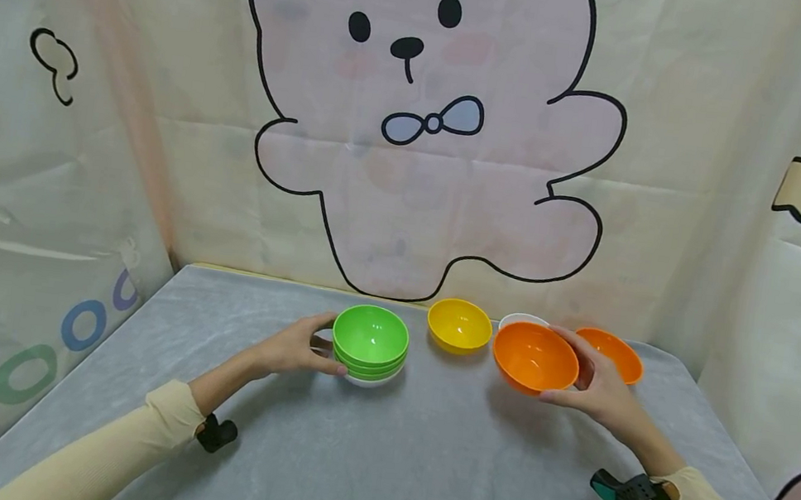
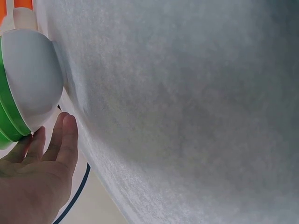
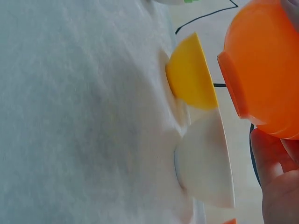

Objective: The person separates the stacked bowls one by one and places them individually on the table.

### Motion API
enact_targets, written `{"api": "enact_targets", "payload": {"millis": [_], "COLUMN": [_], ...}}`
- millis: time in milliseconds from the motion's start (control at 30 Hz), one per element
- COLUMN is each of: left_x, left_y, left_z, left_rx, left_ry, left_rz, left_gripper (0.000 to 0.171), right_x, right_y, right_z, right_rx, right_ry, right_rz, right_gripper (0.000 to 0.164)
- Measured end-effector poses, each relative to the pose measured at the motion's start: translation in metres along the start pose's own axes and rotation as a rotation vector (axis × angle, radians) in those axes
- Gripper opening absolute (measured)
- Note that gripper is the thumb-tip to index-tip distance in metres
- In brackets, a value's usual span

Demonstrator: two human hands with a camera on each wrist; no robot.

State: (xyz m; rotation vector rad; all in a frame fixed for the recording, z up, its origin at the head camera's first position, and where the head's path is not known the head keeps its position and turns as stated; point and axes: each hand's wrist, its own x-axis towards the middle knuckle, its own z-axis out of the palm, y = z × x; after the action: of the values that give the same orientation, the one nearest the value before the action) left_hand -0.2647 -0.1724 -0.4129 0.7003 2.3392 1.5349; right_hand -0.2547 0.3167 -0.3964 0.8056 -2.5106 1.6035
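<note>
Pale printed sheeting (image 1: 677, 259) with a big outlined bear (image 1: 416, 185) hangs behind a table covered in grey cloth (image 1: 374, 464). My right hand (image 1: 600, 395) grips an orange bowl (image 1: 535, 358) by its right side, thumb in front and fingers behind; from the right wrist I see its foot well clear of the cloth. My left hand (image 1: 291, 349) holds a stack from its left side, thumb to the front and fingers behind: green bowls (image 1: 370, 336) nested over a white bowl (image 2: 35, 74). Whether that stack bears fully on the cloth I cannot tell.

Just beyond the lifted bowl, partly hidden by it from above, stands a second white bowl (image 3: 203, 161), and beside that a yellow bowl (image 3: 191, 72), which lies between my two hands. Another orange bowl (image 1: 613, 355) sits past my right hand, toward the far edge.

As I judge it, the step in hand is handling one bowl aloft while steadying the stack. Any move from here calls for a level rim, enough height to miss the yellow bowl, and only light pressure from my left fingers, so the nested bowls don't tip.
</note>
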Motion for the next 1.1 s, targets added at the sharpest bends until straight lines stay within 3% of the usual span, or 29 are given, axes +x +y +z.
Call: {"api": "enact_targets", "payload": {"millis": [400, 533, 700, 1100], "left_x": [-0.001, 0.0, 0.001, 0.0], "left_y": [-0.001, -0.001, 0.001, 0.001], "left_z": [0.001, 0.001, 0.0, 0.0], "left_rx": [0.0, 0.0, 0.01, 0.013], "left_ry": [0.006, 0.007, 0.01, 0.002], "left_rz": [-0.009, -0.018, -0.021, -0.007], "left_gripper": [0.084, 0.086, 0.086, 0.085], "right_x": [-0.016, -0.024, -0.032, -0.046], "right_y": [0.001, 0.003, 0.005, 0.022], "right_z": [-0.022, -0.034, -0.047, -0.073], "right_rx": [-0.045, -0.112, -0.221, -0.241], "right_ry": [0.081, 0.11, 0.16, 0.245], "right_rz": [-0.032, -0.032, -0.005, 0.093], "right_gripper": [0.081, 0.081, 0.08, 0.079]}}
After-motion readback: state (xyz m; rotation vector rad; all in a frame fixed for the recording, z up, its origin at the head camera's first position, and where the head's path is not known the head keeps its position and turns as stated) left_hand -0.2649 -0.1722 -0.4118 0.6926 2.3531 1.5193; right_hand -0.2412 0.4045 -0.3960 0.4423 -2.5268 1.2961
